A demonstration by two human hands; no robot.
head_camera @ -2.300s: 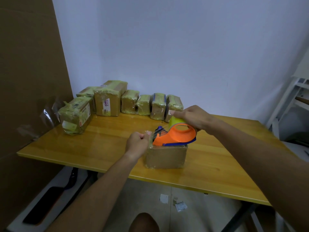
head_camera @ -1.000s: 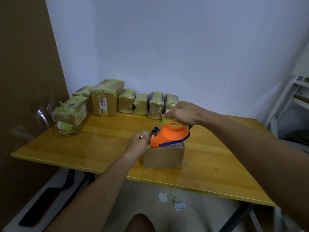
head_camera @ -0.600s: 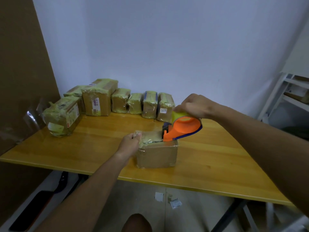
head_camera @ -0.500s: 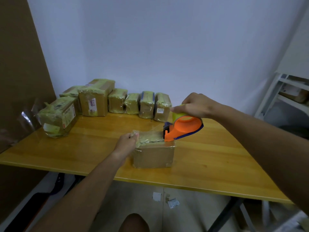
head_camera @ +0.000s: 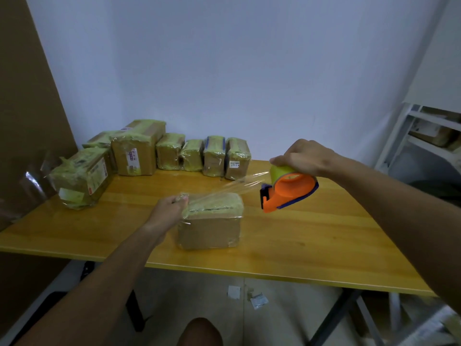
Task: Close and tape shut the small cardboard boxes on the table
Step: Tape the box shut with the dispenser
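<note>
The small cardboard box (head_camera: 209, 221) I am working on sits near the front edge of the wooden table (head_camera: 311, 245), its top already wrapped in yellowish tape with a dark seam line showing through. My left hand (head_camera: 167, 213) is curled against the box's upper left corner, fingers pinching the end of the tape down there. From that corner a clear strip of tape (head_camera: 229, 187) stretches up and to the right, hanging above the box top, to the orange tape dispenser (head_camera: 287, 191). My right hand (head_camera: 304, 158) grips the dispenser from above, fingers wrapped over its roll, holding it in the air just past the box's right side. Further back, a row of taped boxes (head_camera: 189, 154) stands along the wall, with one larger taped parcel (head_camera: 79, 177) near the table's left edge.
</note>
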